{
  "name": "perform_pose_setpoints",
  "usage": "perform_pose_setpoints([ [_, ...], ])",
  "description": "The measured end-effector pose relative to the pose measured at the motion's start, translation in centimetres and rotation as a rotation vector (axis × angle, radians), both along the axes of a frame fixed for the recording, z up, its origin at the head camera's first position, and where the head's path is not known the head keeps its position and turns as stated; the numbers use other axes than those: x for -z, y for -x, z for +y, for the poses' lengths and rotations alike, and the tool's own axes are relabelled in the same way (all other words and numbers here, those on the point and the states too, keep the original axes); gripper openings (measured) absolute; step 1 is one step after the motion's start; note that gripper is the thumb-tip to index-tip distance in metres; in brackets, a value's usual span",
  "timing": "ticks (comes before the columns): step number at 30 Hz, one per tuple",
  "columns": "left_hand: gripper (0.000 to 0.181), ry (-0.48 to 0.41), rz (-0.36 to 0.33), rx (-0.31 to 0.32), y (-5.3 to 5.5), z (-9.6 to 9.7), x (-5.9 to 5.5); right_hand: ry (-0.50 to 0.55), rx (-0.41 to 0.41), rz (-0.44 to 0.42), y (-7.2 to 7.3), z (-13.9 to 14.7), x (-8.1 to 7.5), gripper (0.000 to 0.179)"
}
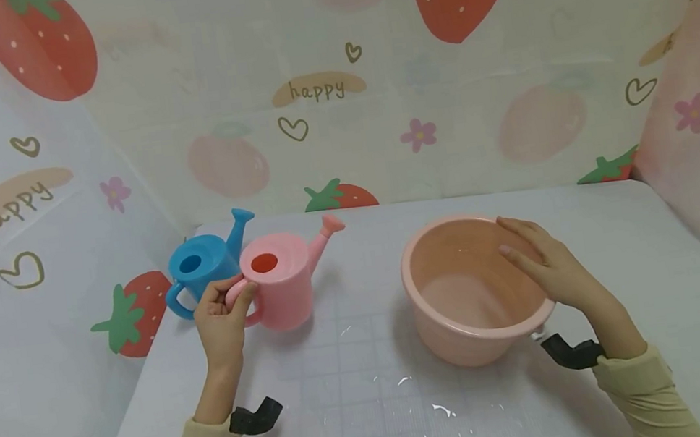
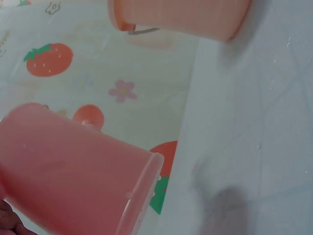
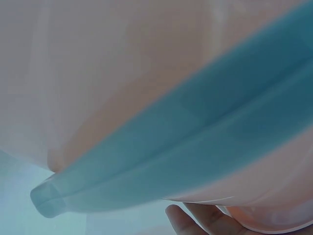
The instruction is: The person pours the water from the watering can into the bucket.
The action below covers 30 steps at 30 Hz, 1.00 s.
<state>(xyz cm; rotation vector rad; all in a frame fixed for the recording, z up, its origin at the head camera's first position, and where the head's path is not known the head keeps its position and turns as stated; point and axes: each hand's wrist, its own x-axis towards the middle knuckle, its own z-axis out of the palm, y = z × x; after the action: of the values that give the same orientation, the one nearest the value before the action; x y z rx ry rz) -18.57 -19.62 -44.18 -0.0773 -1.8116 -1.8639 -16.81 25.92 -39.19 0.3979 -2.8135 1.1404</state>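
Observation:
A pink watering can (image 1: 282, 296) with a red opening is held by its handle in my left hand (image 1: 219, 329). In the left wrist view its base stands off the table, with small drops along the base edge. Just behind it on the left stands a blue watering can (image 1: 210, 257). My right hand (image 1: 556, 270) rests at the right rim of a pink bucket (image 1: 470, 346), its fingers extended over the opening. A teal curved bar (image 3: 171, 142) crosses the right wrist view in front of the bucket's wall, with fingertips (image 3: 183, 220) below it.
Water drops (image 1: 442, 410) are scattered over the front of the white table (image 1: 355, 364). Patterned sheets (image 1: 348, 146) with strawberries and hearts hang at the back and both sides. A black curved piece (image 1: 256, 416) sticks out from each wrist.

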Motion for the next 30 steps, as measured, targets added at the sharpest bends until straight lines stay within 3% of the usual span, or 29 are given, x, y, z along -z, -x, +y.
perform_pose_setpoints([
  [14, 0.033, 0.031, -0.048, -0.054, -0.3, -0.2, 1.3, 0.001, 0.001, 0.013, 0.0, 0.1, 0.1, 0.056],
  [30, 0.036, -0.045, -0.105, -0.075, 0.4, -0.7, 2.9, 0.008, -0.006, 0.019, 0.0, 0.1, 0.1, 0.059],
])
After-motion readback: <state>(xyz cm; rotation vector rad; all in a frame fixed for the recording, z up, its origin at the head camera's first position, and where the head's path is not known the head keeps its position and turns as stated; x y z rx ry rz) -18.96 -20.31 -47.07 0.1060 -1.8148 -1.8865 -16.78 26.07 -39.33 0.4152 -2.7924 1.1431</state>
